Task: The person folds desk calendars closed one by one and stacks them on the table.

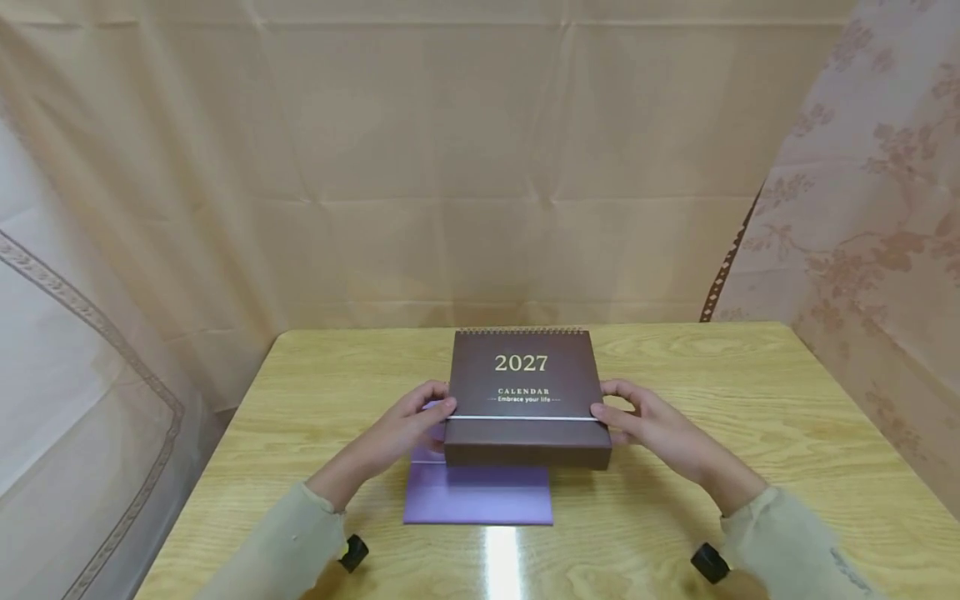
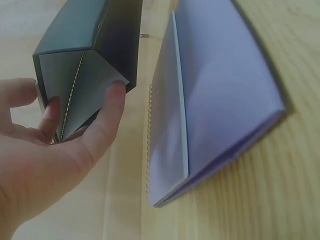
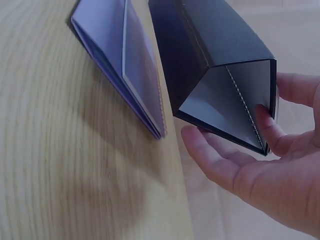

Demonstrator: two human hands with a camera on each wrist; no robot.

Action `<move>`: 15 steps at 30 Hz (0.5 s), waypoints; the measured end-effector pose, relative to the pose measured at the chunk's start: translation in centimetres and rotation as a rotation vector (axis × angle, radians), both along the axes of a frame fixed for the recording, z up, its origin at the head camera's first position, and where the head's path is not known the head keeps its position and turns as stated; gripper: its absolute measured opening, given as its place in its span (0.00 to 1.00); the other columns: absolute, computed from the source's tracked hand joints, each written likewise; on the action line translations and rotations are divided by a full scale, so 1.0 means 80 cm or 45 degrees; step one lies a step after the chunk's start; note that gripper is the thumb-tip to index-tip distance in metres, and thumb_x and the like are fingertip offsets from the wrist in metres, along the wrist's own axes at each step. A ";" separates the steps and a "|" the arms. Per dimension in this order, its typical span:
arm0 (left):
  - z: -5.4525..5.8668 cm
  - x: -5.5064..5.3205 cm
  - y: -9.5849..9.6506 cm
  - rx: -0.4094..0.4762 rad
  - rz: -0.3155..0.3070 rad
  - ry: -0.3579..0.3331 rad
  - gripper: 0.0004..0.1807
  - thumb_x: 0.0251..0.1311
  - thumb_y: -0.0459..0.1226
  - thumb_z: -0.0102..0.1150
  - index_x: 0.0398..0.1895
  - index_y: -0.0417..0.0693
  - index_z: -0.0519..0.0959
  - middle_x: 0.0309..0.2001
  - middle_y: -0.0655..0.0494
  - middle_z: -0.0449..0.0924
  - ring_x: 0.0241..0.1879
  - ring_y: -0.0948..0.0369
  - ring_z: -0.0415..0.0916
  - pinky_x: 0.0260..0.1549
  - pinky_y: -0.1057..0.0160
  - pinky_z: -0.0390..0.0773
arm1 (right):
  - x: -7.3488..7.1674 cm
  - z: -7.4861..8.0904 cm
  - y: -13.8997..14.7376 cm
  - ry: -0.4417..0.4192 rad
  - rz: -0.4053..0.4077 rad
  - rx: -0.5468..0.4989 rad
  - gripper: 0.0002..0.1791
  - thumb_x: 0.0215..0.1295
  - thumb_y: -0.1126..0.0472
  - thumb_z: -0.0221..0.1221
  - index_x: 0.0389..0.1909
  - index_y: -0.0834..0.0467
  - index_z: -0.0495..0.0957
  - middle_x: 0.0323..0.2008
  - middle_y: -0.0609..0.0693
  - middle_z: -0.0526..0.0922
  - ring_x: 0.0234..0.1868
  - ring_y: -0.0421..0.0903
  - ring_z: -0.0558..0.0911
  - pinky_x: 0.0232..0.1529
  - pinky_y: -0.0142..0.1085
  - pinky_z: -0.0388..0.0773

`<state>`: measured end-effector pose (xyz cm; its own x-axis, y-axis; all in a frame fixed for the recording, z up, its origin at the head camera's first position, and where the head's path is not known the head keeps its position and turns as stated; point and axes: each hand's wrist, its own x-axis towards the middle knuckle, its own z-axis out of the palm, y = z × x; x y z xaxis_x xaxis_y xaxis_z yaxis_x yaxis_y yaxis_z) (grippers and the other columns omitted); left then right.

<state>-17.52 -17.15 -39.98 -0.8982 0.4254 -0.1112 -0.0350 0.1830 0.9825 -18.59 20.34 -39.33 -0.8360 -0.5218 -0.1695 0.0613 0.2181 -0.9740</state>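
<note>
A dark brown spiral-bound desk calendar (image 1: 525,379), printed "2027 CALENDAR" in gold, is raised over a purple desk calendar (image 1: 480,500). My left hand (image 1: 405,425) grips its left side, thumb on the front cover. On the opposite side my right hand (image 1: 656,429) grips it the same way. Both wrist views show the brown calendar's stand (image 2: 70,30) folded out into a hollow, angular shape, with fingers at its open ends. The purple calendar (image 3: 107,40) lies nearly flat on the table, its upper part hidden under the brown one in the head view.
The wood-grain table (image 1: 337,375) reflects a bright strip of light near its front. Beige cloth (image 1: 435,167) hangs behind the table, with a floral curtain (image 1: 885,250) at right and a white curtain (image 1: 67,375) at left. Small black devices (image 1: 709,563) sit by both wrists.
</note>
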 end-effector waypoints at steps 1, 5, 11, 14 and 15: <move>0.001 0.003 -0.003 -0.016 0.007 -0.002 0.20 0.77 0.47 0.51 0.58 0.39 0.68 0.54 0.44 0.71 0.53 0.52 0.75 0.47 0.48 0.83 | 0.000 -0.001 -0.003 -0.010 0.022 -0.028 0.27 0.79 0.52 0.53 0.67 0.66 0.63 0.58 0.64 0.78 0.51 0.61 0.85 0.61 0.52 0.74; 0.002 0.013 -0.015 -0.097 0.029 -0.004 0.21 0.77 0.49 0.51 0.60 0.43 0.67 0.58 0.45 0.68 0.57 0.50 0.71 0.53 0.49 0.79 | 0.002 -0.006 -0.014 -0.009 0.053 -0.042 0.25 0.79 0.53 0.53 0.64 0.67 0.64 0.55 0.61 0.79 0.53 0.58 0.83 0.58 0.49 0.77; 0.003 0.017 -0.027 -0.073 0.043 -0.020 0.22 0.77 0.47 0.50 0.62 0.41 0.66 0.59 0.43 0.66 0.57 0.49 0.72 0.51 0.47 0.80 | 0.004 -0.008 -0.028 0.008 0.046 -0.018 0.26 0.78 0.52 0.54 0.67 0.64 0.64 0.59 0.60 0.75 0.59 0.56 0.78 0.55 0.51 0.79; 0.003 0.018 -0.029 -0.039 0.019 -0.033 0.23 0.78 0.46 0.50 0.63 0.39 0.64 0.61 0.41 0.65 0.56 0.48 0.73 0.47 0.48 0.83 | 0.004 -0.009 -0.033 -0.019 0.038 -0.067 0.29 0.77 0.53 0.56 0.72 0.61 0.61 0.64 0.62 0.70 0.56 0.58 0.81 0.52 0.52 0.81; 0.003 0.019 -0.030 -0.034 0.019 -0.036 0.23 0.78 0.46 0.50 0.64 0.39 0.64 0.61 0.40 0.65 0.56 0.48 0.74 0.46 0.49 0.83 | 0.004 -0.010 -0.034 -0.026 0.031 -0.087 0.32 0.76 0.54 0.57 0.74 0.60 0.59 0.66 0.63 0.67 0.55 0.58 0.81 0.51 0.52 0.81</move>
<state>-16.04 -19.52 -39.74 -0.9007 0.4086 -0.1476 -0.0654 0.2082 0.9759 -18.25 17.62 -40.12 -0.8195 -0.5531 -0.1498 0.0768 0.1530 -0.9852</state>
